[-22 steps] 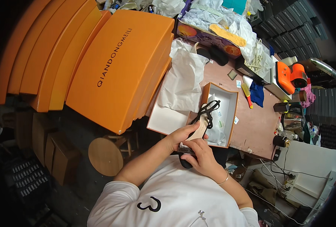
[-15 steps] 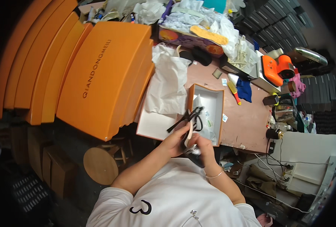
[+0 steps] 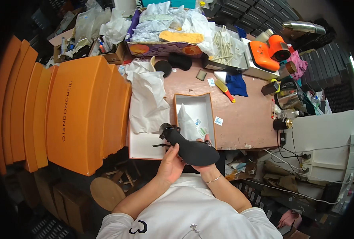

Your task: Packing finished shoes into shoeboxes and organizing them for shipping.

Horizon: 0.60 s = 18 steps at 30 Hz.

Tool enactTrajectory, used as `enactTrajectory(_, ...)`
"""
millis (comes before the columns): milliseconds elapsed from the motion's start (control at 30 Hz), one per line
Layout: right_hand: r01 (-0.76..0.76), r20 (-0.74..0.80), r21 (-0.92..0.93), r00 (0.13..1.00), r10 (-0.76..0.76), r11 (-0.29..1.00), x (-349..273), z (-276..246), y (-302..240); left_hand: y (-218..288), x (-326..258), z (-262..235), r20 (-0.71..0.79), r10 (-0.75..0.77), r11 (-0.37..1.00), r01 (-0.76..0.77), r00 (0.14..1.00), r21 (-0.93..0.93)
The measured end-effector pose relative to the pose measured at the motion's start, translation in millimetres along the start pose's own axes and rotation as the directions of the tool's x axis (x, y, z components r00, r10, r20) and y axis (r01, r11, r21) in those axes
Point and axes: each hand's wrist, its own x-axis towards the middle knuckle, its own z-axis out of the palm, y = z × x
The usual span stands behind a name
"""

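Note:
A black heeled sandal (image 3: 193, 149) lies across both my hands, its flat sole turned up and its heel pointing to the upper left. My left hand (image 3: 172, 164) grips the arch, thumb on the sole's edge. Around the forefoot from below, my right hand (image 3: 204, 167) holds the other end, most of its fingers hidden under the sole. A thin black strap hangs off beside the heel. Just beyond stands an open shoebox (image 3: 212, 119) with orange edges, a white packet (image 3: 189, 121) inside. Its white lid (image 3: 145, 149) is to the left, under crumpled white paper (image 3: 147, 99).
Orange shoeboxes (image 3: 79, 115) are stacked at the left. On the pink table (image 3: 248, 123) lie a yellow-and-red brush (image 3: 226, 92), a blue cloth (image 3: 237, 85) and black pads (image 3: 180, 61). Behind are a paper-filled carton (image 3: 161, 48) and an orange device (image 3: 262, 55). A round wooden stool (image 3: 107, 193) stands lower left.
The sandal has been turned so its black sole faces up and lies nearly sideways. My right hand has shifted under its forefoot. The head view has swung to the right.

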Motion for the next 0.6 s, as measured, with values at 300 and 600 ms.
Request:
enactTrajectory(300, -0.017, 0.24, -0.068, 0.97, 0.033, 0.998, 0.7, -27.9, -2.9, -0.8, 2.7, 10.1, 0.187, 0.27, 0.906, -0.315, 0.945, 0.283)
enactTrajectory(600, 0.037, -0.061, -0.962, 0.936, -0.347, 0.269, 22.9, -31.2, -26.3, 22.3, -3.8, -2.4, 0.245, 0.504, 0.52, -0.518, 0.828, 0.679)
